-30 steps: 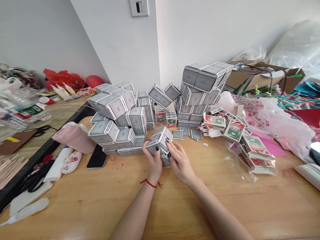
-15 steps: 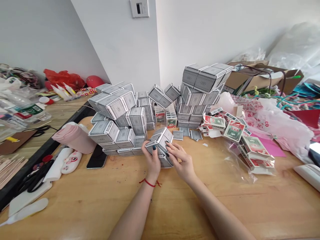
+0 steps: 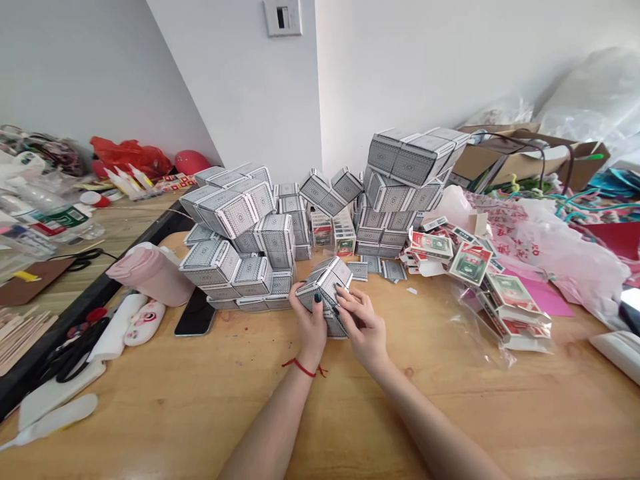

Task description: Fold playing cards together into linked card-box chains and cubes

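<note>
Between my two hands is a block of folded playing cards [image 3: 329, 277], grey-white with patterned backs, tilted above the table. My left hand [image 3: 311, 327] grips its left side, thumb pressed on the near face and the other fingers mostly hidden behind. My right hand [image 3: 365, 323] is closed on its right side, fingertips on the slanted face and lower edge. Just behind lie several flat playing cards [image 3: 371, 267]. Stacked blocks of the same folded cards [image 3: 209, 261] rise to the left, and another stack [image 3: 387, 200] stands to the back right.
Opened card boxes [image 3: 470, 262] lie on the right beside a white plastic bag [image 3: 545, 233]. A pink cloth roll [image 3: 150, 273], a phone [image 3: 195, 313], scissors [image 3: 73, 347] and a glue bottle [image 3: 67, 417] are on the left. Two rows of card boxes [image 3: 344, 233] stand at the back.
The view has shifted slightly. Both hands keep hold of the card block, which is turned and tilted a little; the left thumb sits slightly lower on its face.
</note>
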